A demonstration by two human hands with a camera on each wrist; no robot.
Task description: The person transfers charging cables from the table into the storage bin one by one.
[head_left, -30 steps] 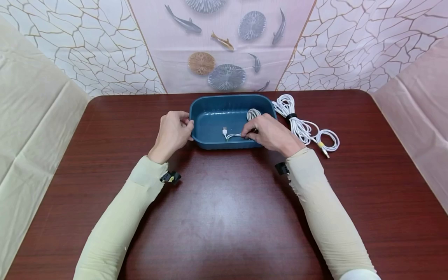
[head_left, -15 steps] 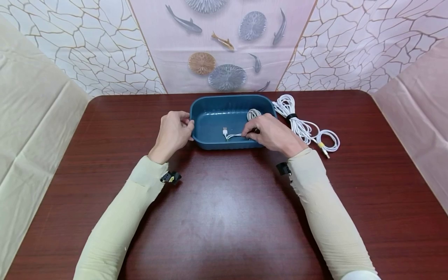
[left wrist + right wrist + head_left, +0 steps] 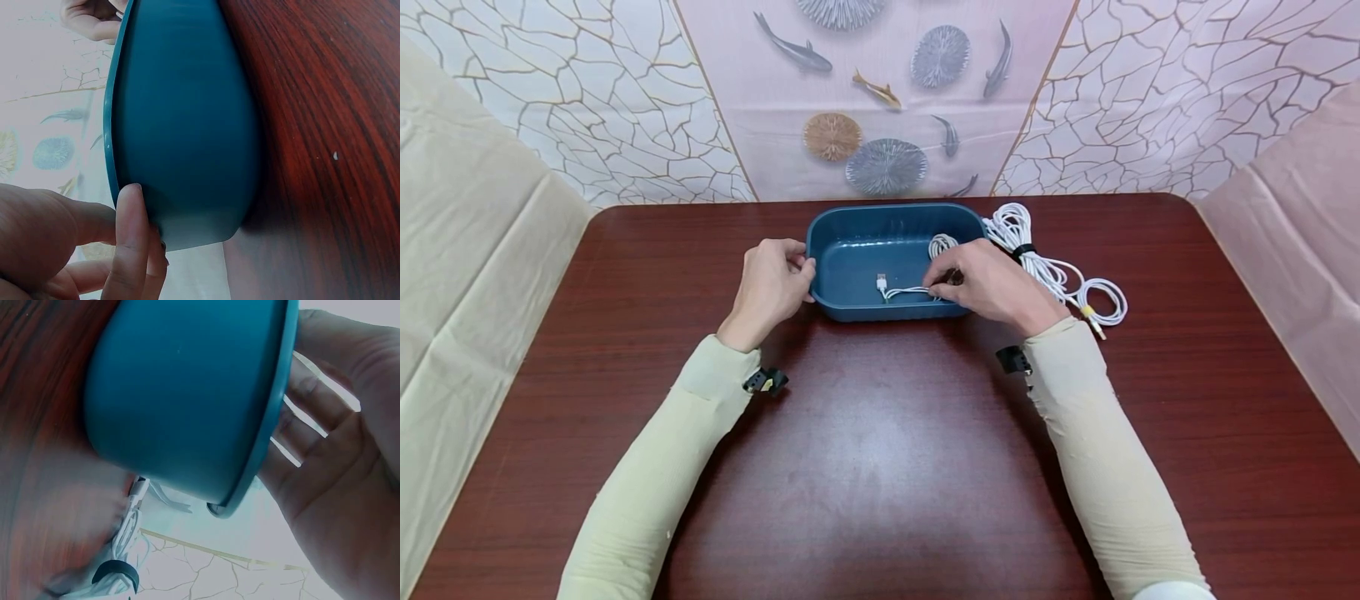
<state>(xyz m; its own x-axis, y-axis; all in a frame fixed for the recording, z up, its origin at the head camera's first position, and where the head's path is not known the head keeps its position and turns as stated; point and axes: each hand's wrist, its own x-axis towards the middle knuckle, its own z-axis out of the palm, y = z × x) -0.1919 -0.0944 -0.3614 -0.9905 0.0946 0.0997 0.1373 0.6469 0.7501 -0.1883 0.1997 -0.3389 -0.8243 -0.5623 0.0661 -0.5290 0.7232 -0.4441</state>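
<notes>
A dark blue plastic bin (image 3: pixel 857 313) sits at the back of the table. My left hand (image 3: pixel 767 287) pinches the rim at its left end. The left wrist view shows a fingertip (image 3: pixel 130 203) on the outer wall. My right hand (image 3: pixel 988 283) reaches over the front right rim, its thumb and forefinger together on a white USB cable (image 3: pixel 904 290). This cable lies on the bin floor with its plug (image 3: pixel 882 283) toward the middle. Behind the fingers shows a coil of cable (image 3: pixel 942 244). In the right wrist view the bin wall (image 3: pixel 187 394) hides the fingertips.
Right of the bin lies a white cable bundle (image 3: pixel 1045 271) with a black strap (image 3: pixel 1023 249), a yellow tie (image 3: pixel 1087 310) and a plug at its near end. The dark red-brown table (image 3: pixel 865 442) extends in front. Patterned cloth (image 3: pixel 895 100) hangs behind.
My right hand has shifted slightly to the right along the cable, and a little more cable shows beside its fingertips. The plug, the bin and my left hand stay in place.
</notes>
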